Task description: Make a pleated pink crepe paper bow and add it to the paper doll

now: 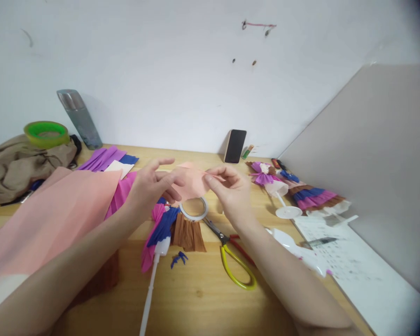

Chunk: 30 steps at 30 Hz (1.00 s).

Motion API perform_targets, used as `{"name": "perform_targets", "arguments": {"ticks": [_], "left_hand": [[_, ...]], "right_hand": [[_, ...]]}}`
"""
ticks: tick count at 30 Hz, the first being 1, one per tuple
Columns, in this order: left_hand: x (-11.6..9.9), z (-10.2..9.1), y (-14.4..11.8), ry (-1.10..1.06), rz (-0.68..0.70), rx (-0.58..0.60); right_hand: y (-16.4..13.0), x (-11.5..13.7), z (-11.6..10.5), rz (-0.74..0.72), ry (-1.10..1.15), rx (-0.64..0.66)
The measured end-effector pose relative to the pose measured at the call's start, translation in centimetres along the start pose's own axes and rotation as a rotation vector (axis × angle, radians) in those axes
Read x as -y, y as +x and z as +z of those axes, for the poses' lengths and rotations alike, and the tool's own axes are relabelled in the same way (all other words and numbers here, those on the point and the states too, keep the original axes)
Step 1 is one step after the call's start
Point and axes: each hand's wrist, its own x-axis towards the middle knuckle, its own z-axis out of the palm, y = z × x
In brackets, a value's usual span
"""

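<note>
A small piece of peach crepe paper (193, 183) is stretched out in front of me above the table. Its right edge is pinched between the thumb and fingers of my right hand (233, 192). My left hand (150, 186) has its fingers spread at the paper's left side; whether they touch it I cannot tell. Below the hands lie a roll of white-rimmed tape (194, 208), a brown pleated crepe strip (189, 233), and a white stick with a cup-shaped top (154, 275) beside blue and pink crepe paper (164, 228). Scissors (236, 261) with yellow and red handles rest nearby.
Large peach crepe sheets (63, 205) cover the table's left side. Behind are a tape roll (46, 134) on brown cloth (17, 168), a flask (80, 119) and a phone (235, 146). At right are a layered crepe piece (311, 196), a glue gun (297, 252) and written paper (364, 266).
</note>
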Motion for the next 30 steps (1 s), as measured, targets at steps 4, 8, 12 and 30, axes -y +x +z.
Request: {"name": "perform_targets", "arguments": {"ticks": [4,8,12,30], "left_hand": [[0.8,0.8,-0.6,-0.088,-0.042,-0.012],[0.9,1.7,-1.4,-0.105,-0.084,0.163],[0.9,1.8,-1.4,-0.133,-0.048,0.210],[-0.3,-0.7,-1.1,0.666,0.452,0.312]], "right_hand": [[-0.2,-0.2,0.1,-0.147,-0.151,-0.120],[-1.1,-0.2,0.4,-0.280,-0.307,-0.002],[-1.7,0.6,0.8,-0.435,-0.324,0.320],[1.3,-1.8,-1.5,-0.032,0.075,0.549]]}}
